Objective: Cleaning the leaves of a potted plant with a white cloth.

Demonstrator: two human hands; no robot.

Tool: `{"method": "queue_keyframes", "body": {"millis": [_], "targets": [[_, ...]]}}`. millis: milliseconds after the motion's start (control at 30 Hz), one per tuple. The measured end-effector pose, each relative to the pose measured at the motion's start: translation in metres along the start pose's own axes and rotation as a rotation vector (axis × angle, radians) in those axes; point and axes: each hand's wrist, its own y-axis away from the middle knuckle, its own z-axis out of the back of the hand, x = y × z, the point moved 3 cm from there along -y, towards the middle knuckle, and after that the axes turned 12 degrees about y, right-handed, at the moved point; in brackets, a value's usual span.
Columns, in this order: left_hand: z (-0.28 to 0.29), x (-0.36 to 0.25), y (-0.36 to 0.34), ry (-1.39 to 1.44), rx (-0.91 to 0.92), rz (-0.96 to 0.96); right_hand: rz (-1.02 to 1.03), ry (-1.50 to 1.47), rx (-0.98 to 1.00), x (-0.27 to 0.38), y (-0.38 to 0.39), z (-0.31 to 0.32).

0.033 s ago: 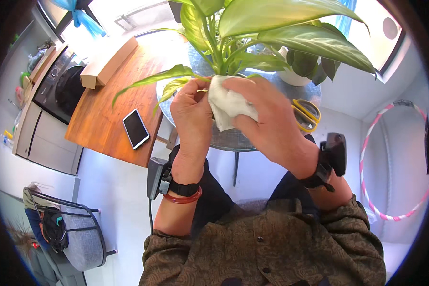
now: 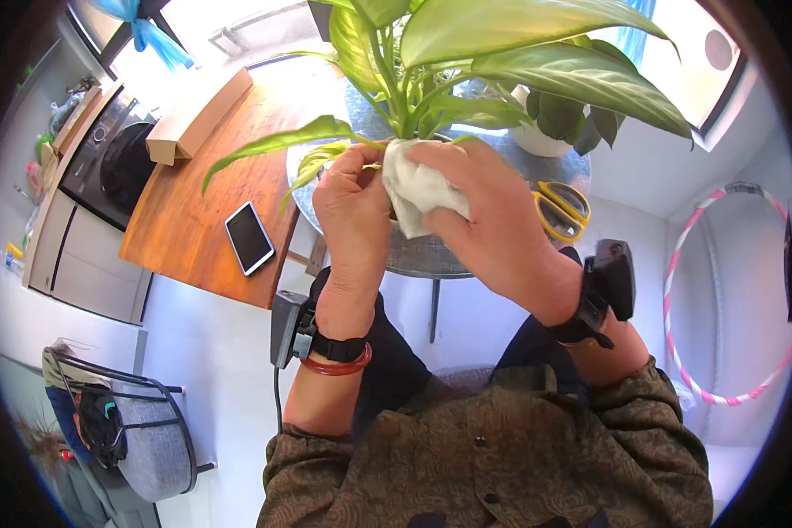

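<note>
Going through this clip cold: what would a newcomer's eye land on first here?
Most likely the large broad-leaved plant, whose bright green leaves fill the top centre of the view. Next, just below its stems, comes the white cloth bunched in the right hand. After that, perhaps the yellow-handled scissors right of that hand and the pink-and-white striped hoop at far right.

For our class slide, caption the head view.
Right hand holds a white cloth beside the left hand, near a leafy plant.
</note>
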Motion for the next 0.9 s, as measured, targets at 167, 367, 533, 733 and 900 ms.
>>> {"method": "queue_keyframes", "body": {"millis": [167,367,533,733,900], "targets": [[-0.003,-0.014,0.01,-0.152,-0.035,-0.085,-0.161,0.0,0.156,-0.006,0.01,-0.002],[0.0,-0.026,0.05,-0.067,0.002,0.015,-0.133,-0.261,0.02,-0.002,0.03,-0.001],[-0.004,-0.01,0.088,-0.07,0.038,0.015,-0.311,-0.312,-0.044,-0.001,0.05,-0.016],[0.013,0.003,0.086,0.102,-0.088,0.153,-0.463,-0.603,0.101,0.003,0.062,-0.023],[0.017,0.013,0.083,0.448,-0.044,0.202,-0.45,-0.685,0.126,-0.003,0.069,-0.033]]}}
